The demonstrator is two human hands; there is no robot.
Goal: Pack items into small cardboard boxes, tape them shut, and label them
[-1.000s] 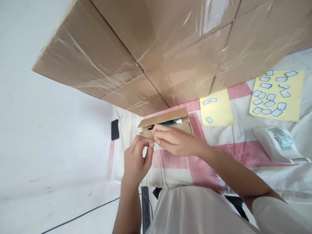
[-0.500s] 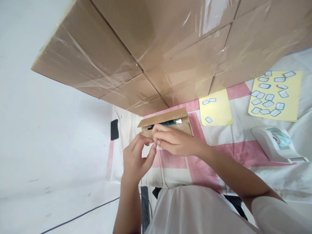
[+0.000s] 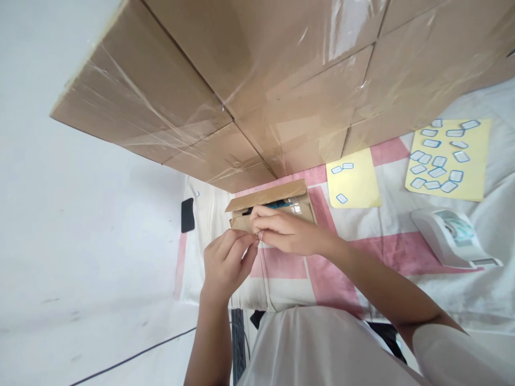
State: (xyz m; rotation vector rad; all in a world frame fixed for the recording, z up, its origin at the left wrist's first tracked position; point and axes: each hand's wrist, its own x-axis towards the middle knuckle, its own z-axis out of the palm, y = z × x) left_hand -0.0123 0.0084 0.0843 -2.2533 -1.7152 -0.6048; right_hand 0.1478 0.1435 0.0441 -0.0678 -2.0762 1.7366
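A small open cardboard box (image 3: 273,199) lies on a white and pink cloth (image 3: 362,252), with dark and blue contents showing under its raised flap. My right hand (image 3: 287,231) rests at the box's front edge, fingers curled and pinched together. My left hand (image 3: 225,262) meets it from the left, its fingertips pinched against the right fingertips. What the fingers pinch is too small to make out.
A large taped cardboard wall (image 3: 261,80) looms over the box. Two yellow sheets (image 3: 354,179) (image 3: 453,161) carry small blue-edged stickers. A white dispenser (image 3: 453,236) sits at the right. A black phone-like item (image 3: 187,214) lies left of the box.
My left hand's fingers have closed up toward the right fingertips. The view has shifted slightly; the box and right hand stay in place.
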